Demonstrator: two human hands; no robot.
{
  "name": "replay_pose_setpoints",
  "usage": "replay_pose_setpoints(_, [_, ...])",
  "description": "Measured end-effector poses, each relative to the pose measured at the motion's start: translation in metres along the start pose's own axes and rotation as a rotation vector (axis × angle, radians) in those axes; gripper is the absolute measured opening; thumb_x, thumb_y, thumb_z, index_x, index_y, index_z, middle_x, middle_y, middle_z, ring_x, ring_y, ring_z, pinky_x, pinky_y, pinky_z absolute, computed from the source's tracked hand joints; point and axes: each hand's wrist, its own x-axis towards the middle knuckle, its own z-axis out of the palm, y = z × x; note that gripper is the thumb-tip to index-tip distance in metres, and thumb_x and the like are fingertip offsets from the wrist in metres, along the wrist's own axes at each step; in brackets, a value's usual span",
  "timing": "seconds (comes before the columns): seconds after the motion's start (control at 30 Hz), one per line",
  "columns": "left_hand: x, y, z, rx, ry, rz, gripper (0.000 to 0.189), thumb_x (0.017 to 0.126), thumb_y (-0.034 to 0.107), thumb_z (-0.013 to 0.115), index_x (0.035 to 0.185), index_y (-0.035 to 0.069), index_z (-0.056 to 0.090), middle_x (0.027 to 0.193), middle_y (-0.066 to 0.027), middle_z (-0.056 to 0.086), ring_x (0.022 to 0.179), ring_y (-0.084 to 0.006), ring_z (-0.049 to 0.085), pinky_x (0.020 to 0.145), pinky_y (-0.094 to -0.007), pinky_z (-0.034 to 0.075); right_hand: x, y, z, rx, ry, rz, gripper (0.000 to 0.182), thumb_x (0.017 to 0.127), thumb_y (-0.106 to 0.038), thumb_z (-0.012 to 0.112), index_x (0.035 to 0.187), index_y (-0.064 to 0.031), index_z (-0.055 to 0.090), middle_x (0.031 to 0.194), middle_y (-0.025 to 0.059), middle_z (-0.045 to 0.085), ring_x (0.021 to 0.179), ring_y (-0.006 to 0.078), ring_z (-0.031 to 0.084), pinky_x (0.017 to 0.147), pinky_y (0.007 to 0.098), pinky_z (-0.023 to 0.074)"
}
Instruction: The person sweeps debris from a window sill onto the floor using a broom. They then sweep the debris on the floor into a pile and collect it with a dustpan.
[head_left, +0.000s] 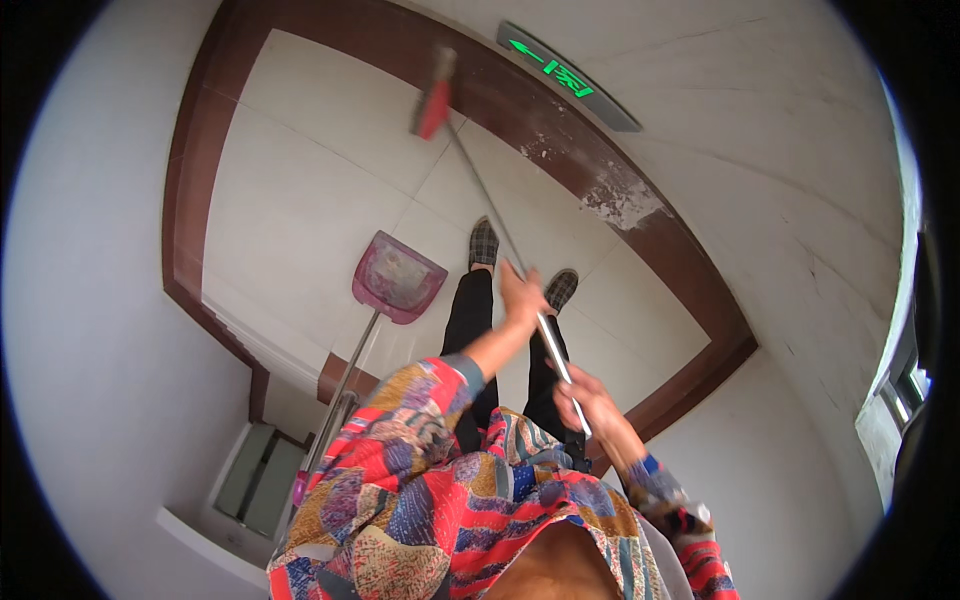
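Both of my hands grip the metal handle (480, 176) of a broom. My left hand (523, 294) is wrapped around the shaft between my shoes, farther down than the other. Close to the handle's top end, my right hand (589, 397) holds it in front of my body. The red broom head (435, 109), blurred, is at the far side of the floor beside the brown border. A purple long-handled dustpan (405, 274) rests on the tiles to my left, its pan marked with grey dirt. Neither hand touches it.
Pale floor tiles (300, 172) are framed by a brown border (517, 97). White flaking patches (626, 199) mark that border. A green-lit exit sign (570, 75) is on the right wall. Stairs (262, 356) lie at the left, and a window (904, 390) at the far right.
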Motion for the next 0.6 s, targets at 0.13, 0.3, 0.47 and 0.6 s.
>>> replay_pose_setpoints(0.13, [0.119,0.054,-0.028,0.131,0.096,0.187,0.015,0.078,0.008,0.053,0.082,0.002,0.040,0.055,-0.0053,0.044,0.037,-0.0145,0.043,0.032,-0.0286,0.038,0.120,-0.044,0.029,-0.068,-0.151,-0.115,0.032,0.083,-0.017,0.044,0.112,-0.0022,0.041,0.050,0.0025,0.043,0.031,0.0092,0.038,0.027,0.0211,0.0303])
replay_pose_setpoints(0.3, [0.247,0.134,-0.073,0.264,0.093,0.015,0.015,0.081,0.016,0.051,0.074,0.004,0.048,0.055,-0.0065,0.048,0.040,-0.0151,0.044,0.035,-0.0288,0.037,0.191,-0.114,0.100,0.045,-0.196,-0.122,0.014,0.083,-0.016,0.048,0.081,-0.0025,0.044,0.055,0.0026,0.044,0.036,0.0079,0.034,0.032,0.0230,0.0276])
replay_pose_setpoints(0.47, [0.245,0.077,-0.060,1.212,-0.132,0.424,0.022,0.072,0.014,0.054,0.081,-0.004,0.045,0.071,-0.0221,0.056,0.069,-0.0312,0.058,0.062,-0.0375,0.043,0.157,-0.089,0.066,0.329,-0.263,-0.039,0.010,0.084,-0.015,0.048,0.084,-0.0070,0.042,0.056,0.0007,0.042,0.037,0.0083,0.034,0.032,0.0228,0.0256])
replay_pose_setpoints(0.6, [0.137,0.017,0.004,0.852,-0.037,0.153,0.043,0.074,0.017,0.052,0.102,-0.008,0.033,0.092,-0.0291,0.054,0.088,-0.0399,0.054,0.076,-0.0417,0.043,0.097,-0.028,0.010,0.411,-0.104,-0.062,0.024,0.087,-0.017,0.042,0.110,-0.0083,0.043,0.056,0.0010,0.041,0.037,0.0091,0.033,0.033,0.0227,0.0265])
